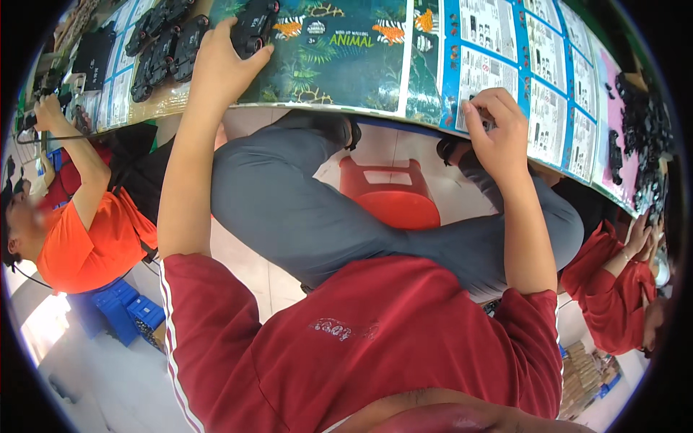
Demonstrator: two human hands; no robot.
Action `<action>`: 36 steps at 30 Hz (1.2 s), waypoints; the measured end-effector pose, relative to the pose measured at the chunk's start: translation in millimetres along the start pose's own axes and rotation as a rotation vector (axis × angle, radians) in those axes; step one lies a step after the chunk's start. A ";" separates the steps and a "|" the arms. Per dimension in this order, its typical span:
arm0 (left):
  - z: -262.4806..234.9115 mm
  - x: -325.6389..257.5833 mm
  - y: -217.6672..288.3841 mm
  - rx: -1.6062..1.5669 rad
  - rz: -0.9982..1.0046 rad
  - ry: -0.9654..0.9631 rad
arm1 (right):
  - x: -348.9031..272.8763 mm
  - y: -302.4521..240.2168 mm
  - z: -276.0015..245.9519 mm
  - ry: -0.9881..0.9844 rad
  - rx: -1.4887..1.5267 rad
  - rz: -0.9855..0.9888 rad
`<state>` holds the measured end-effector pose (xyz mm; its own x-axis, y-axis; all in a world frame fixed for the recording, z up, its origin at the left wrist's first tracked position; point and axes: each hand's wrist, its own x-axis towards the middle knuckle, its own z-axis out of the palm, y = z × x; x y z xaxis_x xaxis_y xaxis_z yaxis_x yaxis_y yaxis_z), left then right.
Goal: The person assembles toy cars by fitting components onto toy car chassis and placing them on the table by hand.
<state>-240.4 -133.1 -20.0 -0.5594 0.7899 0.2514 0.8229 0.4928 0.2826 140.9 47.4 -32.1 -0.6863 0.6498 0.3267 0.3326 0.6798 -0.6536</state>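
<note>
Red-sleeved arms reach far to the worktop (346, 108): left hand (220, 65) wraps a stiff, light black plastic toy (254, 27) by its sides; right hand (498, 133) pinches something small, unclear.

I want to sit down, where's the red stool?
In the head view, the red stool stands on the floor under the table edge, in the middle, between the person's grey trouser legs.
</note>
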 end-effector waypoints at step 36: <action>-16.2 -21.6 31.5 0.236 0.251 0.353 | 134.9 44.9 25.7 0.481 0.112 0.308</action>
<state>-204.0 -140.6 -1.5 -0.3072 0.7432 0.5944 0.9138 0.4047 -0.0337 46.7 156.9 -34.9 -0.1889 0.9110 0.3667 0.3814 0.4121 -0.8275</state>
